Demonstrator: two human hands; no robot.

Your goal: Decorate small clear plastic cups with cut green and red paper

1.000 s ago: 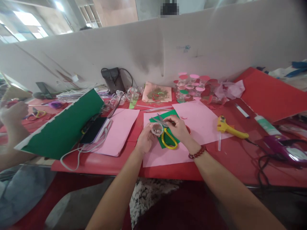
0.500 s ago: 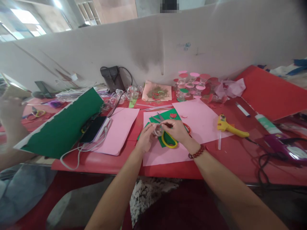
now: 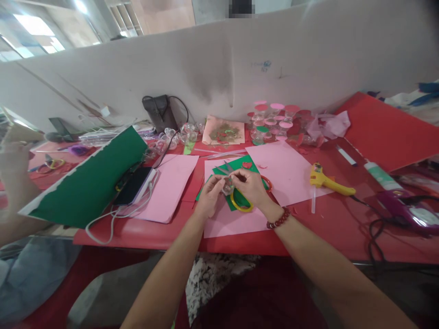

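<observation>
My left hand [image 3: 210,195] has its fingers closed around a small clear plastic cup [image 3: 227,186]. My right hand [image 3: 252,186] pinches at the cup's upper edge; any small piece between those fingertips is hidden. Beneath both hands lie scissors with a yellow handle loop [image 3: 242,208], a red-orange loop showing past the right hand, and blades [image 3: 224,168] pointing away. They rest over green sheets [image 3: 252,161] on pink paper [image 3: 222,226]. Small red paper cutouts [image 3: 247,165] sit just beyond the right hand.
On the right are a yellow glue gun [image 3: 322,180], a marker [image 3: 347,156] and a bottle [image 3: 382,176]. Cups topped with paper discs [image 3: 270,119] stand at the back. To the left are a phone [image 3: 133,185], a tilted green board [image 3: 92,183] and another person's arm [image 3: 15,183].
My hands have drawn slightly closer together, and the cup has turned a little between them. The right fingertips sit nearer the cup's rim. The view shifted very slightly.
</observation>
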